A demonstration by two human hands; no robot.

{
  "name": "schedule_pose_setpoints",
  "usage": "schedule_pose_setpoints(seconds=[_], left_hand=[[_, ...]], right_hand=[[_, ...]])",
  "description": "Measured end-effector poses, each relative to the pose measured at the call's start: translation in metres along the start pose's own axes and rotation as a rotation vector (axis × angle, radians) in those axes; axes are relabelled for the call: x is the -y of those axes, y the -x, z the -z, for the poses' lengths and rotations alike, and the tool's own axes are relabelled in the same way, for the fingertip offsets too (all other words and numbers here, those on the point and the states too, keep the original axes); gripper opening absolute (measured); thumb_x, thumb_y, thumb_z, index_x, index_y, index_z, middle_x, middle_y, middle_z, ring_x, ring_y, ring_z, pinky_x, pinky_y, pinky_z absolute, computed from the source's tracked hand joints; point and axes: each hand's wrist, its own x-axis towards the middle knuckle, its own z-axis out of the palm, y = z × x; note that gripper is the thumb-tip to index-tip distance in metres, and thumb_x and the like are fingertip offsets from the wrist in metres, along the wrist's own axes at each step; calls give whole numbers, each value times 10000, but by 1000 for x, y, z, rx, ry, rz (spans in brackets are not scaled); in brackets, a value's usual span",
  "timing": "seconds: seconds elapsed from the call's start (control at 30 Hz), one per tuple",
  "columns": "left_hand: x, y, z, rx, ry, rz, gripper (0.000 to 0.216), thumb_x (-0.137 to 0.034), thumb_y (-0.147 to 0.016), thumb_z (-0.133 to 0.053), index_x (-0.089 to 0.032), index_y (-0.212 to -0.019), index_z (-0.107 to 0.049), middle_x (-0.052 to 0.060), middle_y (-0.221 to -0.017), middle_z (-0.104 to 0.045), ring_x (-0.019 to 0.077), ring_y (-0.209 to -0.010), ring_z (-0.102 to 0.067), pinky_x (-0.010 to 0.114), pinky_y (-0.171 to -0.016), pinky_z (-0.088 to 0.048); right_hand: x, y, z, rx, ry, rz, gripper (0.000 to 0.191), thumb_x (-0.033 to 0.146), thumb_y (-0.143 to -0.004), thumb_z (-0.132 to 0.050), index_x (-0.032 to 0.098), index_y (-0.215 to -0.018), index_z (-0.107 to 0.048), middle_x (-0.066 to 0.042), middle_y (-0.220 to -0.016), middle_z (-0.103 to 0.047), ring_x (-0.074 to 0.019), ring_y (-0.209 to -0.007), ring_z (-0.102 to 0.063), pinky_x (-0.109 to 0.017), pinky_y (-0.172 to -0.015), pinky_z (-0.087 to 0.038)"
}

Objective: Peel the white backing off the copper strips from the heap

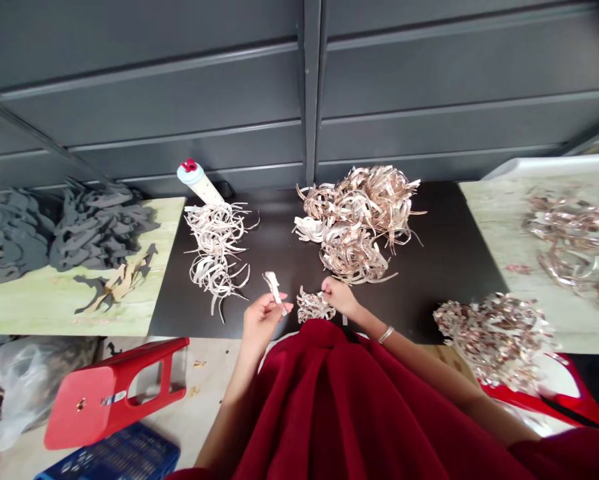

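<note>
My left hand [264, 315] pinches a short whitish strip [274, 288] between thumb and fingers, with the strip pointing up and away from me. On the black mat [279, 253], close to my body, lies a small pile of pale and copper-coloured scraps [313, 305]. My right hand [339, 297] is at the right edge of this pile with its fingers curled together; whatever they hold is hidden. Beyond it sits a big heap of shiny rose-gold strips [364, 210]. Thin white strips [216, 243] form a long pile left of my left hand.
A white tumbler [199, 183] with a light-blue lid stands behind the white strips. Dark grey cut pieces [104, 227] lie at far left. More shiny scraps [494, 330] are at right, near a clear bag [579, 233]. A red stool [114, 393] and a blue crate [114, 457] are below.
</note>
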Motion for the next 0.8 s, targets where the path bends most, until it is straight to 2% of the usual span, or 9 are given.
schedule_pose_setpoints(seconds=[0.1, 0.2, 0.3, 0.4, 0.47, 0.53, 0.6, 0.67, 0.8], left_hand=[[1, 0, -3, -32, -69, -70, 250, -294, -721, -606, -140, -910, -660, 86, -793, -754, 199, -748, -684, 285, -685, -484], [-3, 3, -6, -49, -79, -118, 237, -291, -741, -602, -145, -918, -660, 75, -795, -754, 184, -736, -672, 278, -698, -481], [-10, 8, -10, -46, -1, -141, 244, -291, -739, -611, -143, -928, -653, 63, -770, -748, 150, -641, -635, 252, -629, -481], [-17, 13, -15, -27, 113, -153, 246, -276, -719, -639, -137, -922, -644, 58, -764, -737, 105, -536, -563, 228, -566, -477], [-20, 15, -20, -27, 174, -173, 228, -279, -713, -661, -137, -890, -640, 42, -729, -713, 96, -530, -556, 223, -564, -484], [-23, 17, -24, -35, 214, -205, 198, -285, -720, -670, -145, -856, -637, 6, -667, -664, 94, -529, -561, 216, -557, -487], [-25, 18, -27, -35, 241, -240, 168, -281, -735, -670, -154, -839, -639, -21, -637, -621, 86, -521, -561, 205, -542, -485], [-26, 20, -28, -20, 268, -264, 162, -277, -751, -670, -158, -858, -647, -26, -638, -615, 85, -530, -570, 201, -546, -490], [-29, 24, -24, 34, 330, -298, 233, -304, -749, -697, -153, -925, -671, 9, -694, -668, 108, -583, -614, 216, -577, -516]], right_hand=[[1, 3, -16, 109, 154, 87, 99, 74, -788, -512, 138, -746, -575, -123, -897, -663, -190, -877, -619, -269, -824, -448], [5, 6, -15, 222, 251, 172, 101, 62, -758, -565, 142, -723, -615, -108, -864, -691, -196, -854, -635, -243, -793, -443], [13, 4, 8, 247, 300, 226, 132, 78, -756, -589, 158, -659, -629, -65, -731, -693, -181, -760, -643, -219, -717, -444], [33, 5, 37, 122, 270, 267, 218, 120, -874, -470, 160, -785, -665, -74, -832, -704, -167, -816, -640, -230, -750, -445], [53, 13, 50, 31, 212, 300, 247, 184, -932, -409, 157, -925, -654, -76, -937, -697, -156, -867, -631, -243, -784, -452], [74, 25, 53, 12, 102, 358, 231, 288, -936, -445, 162, -950, -638, -41, -865, -697, -126, -762, -631, -219, -713, -472], [92, 39, 52, 96, -247, 479, 211, 340, -881, -543, 150, -890, -635, -28, -778, -696, -118, -663, -622, -212, -626, -481], [104, 49, 50, 154, -491, 512, 234, 366, -866, -564, 149, -799, -620, -13, -687, -679, -104, -580, -594, -208, -571, -476], [113, 56, 60, 215, -600, 476, 307, 416, -872, -539, 151, -725, -585, 26, -560, -584, -77, -464, -508, -185, -470, -428]])
